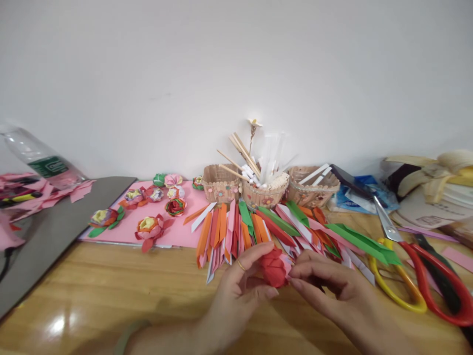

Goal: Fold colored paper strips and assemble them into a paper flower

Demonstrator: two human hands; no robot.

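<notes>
A red folded-paper flower (274,267) with some pink at its right side is held above the front of the wooden table. My left hand (242,286) grips it from the left, forefinger over the top and thumb below. On the other side, my right hand (325,283) pinches the pink edge between thumb and forefinger. Just behind both hands lies a spread of folded paper strips (221,229) in orange, pink, white, red and green. Several finished paper flowers (150,227) rest on a pink sheet (195,231) to the left.
Three small wooden baskets (221,185) stand along the wall, one with sticks and cotton swabs. Red-handled scissors (421,266) and yellow-handled scissors (397,296) lie at right, near banana peel (410,172). A plastic bottle (44,160) and a grey board (55,246) are at left.
</notes>
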